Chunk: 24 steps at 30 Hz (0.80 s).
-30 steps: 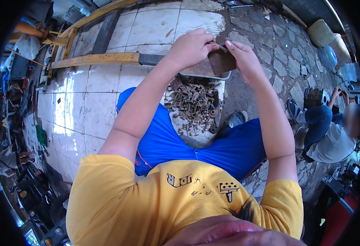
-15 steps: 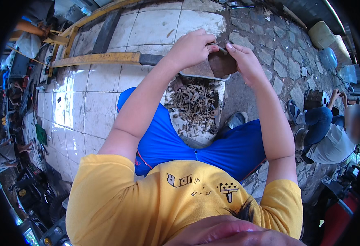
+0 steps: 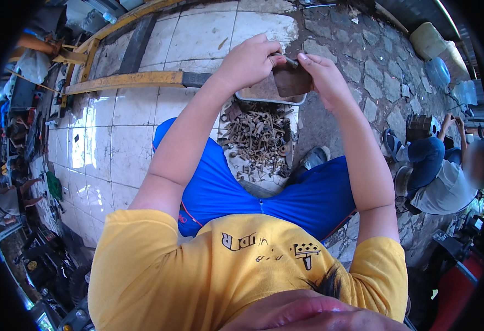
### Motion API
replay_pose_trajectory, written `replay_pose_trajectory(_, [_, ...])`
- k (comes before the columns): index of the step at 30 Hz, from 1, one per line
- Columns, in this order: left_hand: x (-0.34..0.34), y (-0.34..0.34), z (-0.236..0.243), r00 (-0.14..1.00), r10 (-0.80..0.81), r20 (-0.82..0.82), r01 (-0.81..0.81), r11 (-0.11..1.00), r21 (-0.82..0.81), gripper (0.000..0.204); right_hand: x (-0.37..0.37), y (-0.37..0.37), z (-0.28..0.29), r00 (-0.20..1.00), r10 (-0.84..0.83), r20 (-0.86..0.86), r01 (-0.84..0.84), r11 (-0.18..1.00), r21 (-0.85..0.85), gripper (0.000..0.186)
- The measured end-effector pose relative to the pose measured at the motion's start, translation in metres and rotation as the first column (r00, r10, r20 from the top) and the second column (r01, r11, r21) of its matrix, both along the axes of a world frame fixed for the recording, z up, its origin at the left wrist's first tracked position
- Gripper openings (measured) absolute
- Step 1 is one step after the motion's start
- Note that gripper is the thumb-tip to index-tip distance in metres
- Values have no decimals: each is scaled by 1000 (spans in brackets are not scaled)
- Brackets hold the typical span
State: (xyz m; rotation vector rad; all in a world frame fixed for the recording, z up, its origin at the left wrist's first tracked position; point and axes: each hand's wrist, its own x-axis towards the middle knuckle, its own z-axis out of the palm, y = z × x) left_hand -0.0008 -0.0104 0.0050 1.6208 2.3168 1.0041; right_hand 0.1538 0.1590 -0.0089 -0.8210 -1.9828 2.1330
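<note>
Above a shallow light-rimmed tray [image 3: 272, 101], I hold up a dark brown, roughly square flat plate [image 3: 293, 83] with a short rod-like piece along its top edge. My left hand [image 3: 255, 58] pinches the rod's left end with thumb and fingers. At the plate's right side, my right hand [image 3: 324, 77] grips it, the thumb by the rod's other end. I cannot tell whether rod and plate are one part. Between my legs and just below the tray lies a pile of rusty bolts, nuts and small metal parts [image 3: 258, 138].
A yellow and black metal frame [image 3: 126, 81] crosses the white tiled floor [image 3: 134, 110] on the left. Rough stone paving [image 3: 374, 71] spreads to the right. Another person [image 3: 440, 176] sits at far right near a dark metal block [image 3: 424, 127]. Plastic containers [image 3: 437, 52] stand beyond.
Both hands and the plate have shifted slightly left and up in the picture, as has most of the scene. The grip looks the same.
</note>
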Motion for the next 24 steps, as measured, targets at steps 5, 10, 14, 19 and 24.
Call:
replay_pose_trajectory(5, [1,1,2,1000,18,0,-18,1000,17,19,2,2,5,997,7,-72,-15,994,-112,33])
replay_pose_trajectory(10, [1,-1,3,1000,2,1,-2,1000,12,20,1,0,11,995,-22,-95,6,985,-174,32])
replay_pose_trajectory(14, [2,0,5,1000,-5,6,5,1000,24,20,2,-4,16,996,-37,-82,20,980,-198,32])
replay_pose_trajectory(19, [1,-2,3,1000,19,5,-19,1000,18,22,2,3,24,990,-25,-142,-5,979,-205,36])
replay_pose_trajectory(24, [0,0,-1,997,26,-66,-24,999,34,26,1,-8,13,1000,-15,4,15,998,-57,36])
